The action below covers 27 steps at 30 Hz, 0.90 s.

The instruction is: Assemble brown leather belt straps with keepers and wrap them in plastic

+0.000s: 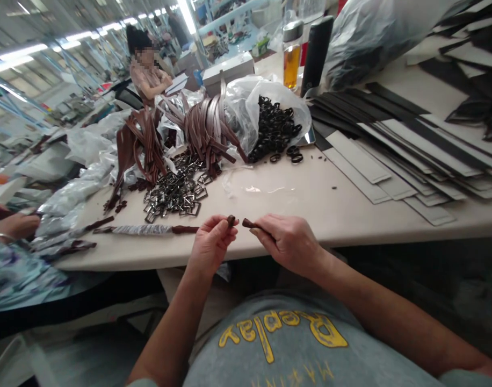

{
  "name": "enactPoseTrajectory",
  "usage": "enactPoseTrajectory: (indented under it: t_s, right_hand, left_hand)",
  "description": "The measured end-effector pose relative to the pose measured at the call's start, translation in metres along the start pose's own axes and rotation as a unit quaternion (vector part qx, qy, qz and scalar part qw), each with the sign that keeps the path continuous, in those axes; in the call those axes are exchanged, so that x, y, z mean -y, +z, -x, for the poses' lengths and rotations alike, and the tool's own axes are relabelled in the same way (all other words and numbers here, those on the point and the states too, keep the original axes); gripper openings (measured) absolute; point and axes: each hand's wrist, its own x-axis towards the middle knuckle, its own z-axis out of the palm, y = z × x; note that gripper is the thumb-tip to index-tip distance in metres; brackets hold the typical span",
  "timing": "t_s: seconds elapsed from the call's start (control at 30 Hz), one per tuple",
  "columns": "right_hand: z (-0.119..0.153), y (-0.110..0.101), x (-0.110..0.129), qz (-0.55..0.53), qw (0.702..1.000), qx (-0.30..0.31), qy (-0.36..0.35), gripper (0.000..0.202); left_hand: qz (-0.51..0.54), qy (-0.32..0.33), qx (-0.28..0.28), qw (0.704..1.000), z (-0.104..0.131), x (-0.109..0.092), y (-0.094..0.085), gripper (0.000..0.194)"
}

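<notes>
At the table's front edge, my left hand pinches a small dark brown leather piece, perhaps a loop, between thumb and fingers. Just across a narrow gap, my right hand is closed around a brown leather strap, whose end points toward the left hand. The rest of that strap is hidden in the fist. A long brown strap wrapped in clear film lies along the edge and reaches my left hand. Beyond the hands are a heap of metal buckles and a bag of black loops.
Brown strap bundles lie behind the buckles. Flat black and white strips cover the right side. A bottle of amber liquid stands at the back beside a black upright object. Another person's hand is at far left.
</notes>
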Motion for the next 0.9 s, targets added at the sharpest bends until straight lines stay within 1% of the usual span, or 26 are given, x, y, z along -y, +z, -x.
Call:
enactPoseTrajectory:
  t_s: [0.1, 0.17, 0.27, 0.37, 0.5, 0.6, 0.67, 0.77, 0.9]
  right_hand:
    - [0.0, 0.004, 0.004, 0.014, 1.0, 0.003, -0.006, 0.049]
    - [0.002, 0.005, 0.006, 0.018, 1.0, 0.008, -0.013, 0.05]
    - [0.006, 0.005, 0.007, 0.004, 1.0, 0.016, -0.016, 0.05]
    - [0.009, 0.002, 0.007, -0.025, 0.999, 0.031, -0.002, 0.045]
    - [0.011, 0.0, 0.003, -0.103, 0.99, 0.093, -0.001, 0.036]
    - [0.013, 0.004, -0.002, -0.156, 0.982, 0.104, 0.001, 0.033]
    - [0.015, 0.007, -0.004, -0.146, 0.985, 0.096, 0.004, 0.032]
    - [0.02, 0.008, -0.006, -0.086, 0.989, 0.122, 0.019, 0.025]
    - [0.026, 0.006, -0.005, 0.02, 0.988, 0.148, 0.04, 0.021]
  left_hand:
    - [-0.003, 0.019, 0.017, 1.0, 0.011, 0.012, 0.01, 0.04]
    - [0.007, 0.029, 0.011, 0.999, 0.013, 0.015, 0.015, 0.041]
    - [0.015, 0.026, 0.007, 1.0, 0.012, 0.016, 0.017, 0.043]
    - [-0.004, 0.027, 0.039, 0.999, 0.013, 0.017, 0.015, 0.039]
    - [-0.057, 0.031, 0.094, 0.993, 0.019, 0.021, 0.008, 0.033]
    - [-0.118, 0.067, 0.092, 0.986, 0.022, 0.022, 0.004, 0.026]
    - [-0.152, 0.106, 0.075, 0.98, 0.023, 0.022, 0.002, 0.022]
    - [-0.182, 0.148, 0.055, 0.97, 0.023, 0.02, -0.004, 0.017]
    - [-0.177, 0.153, 0.044, 0.971, 0.02, 0.019, -0.013, 0.016]
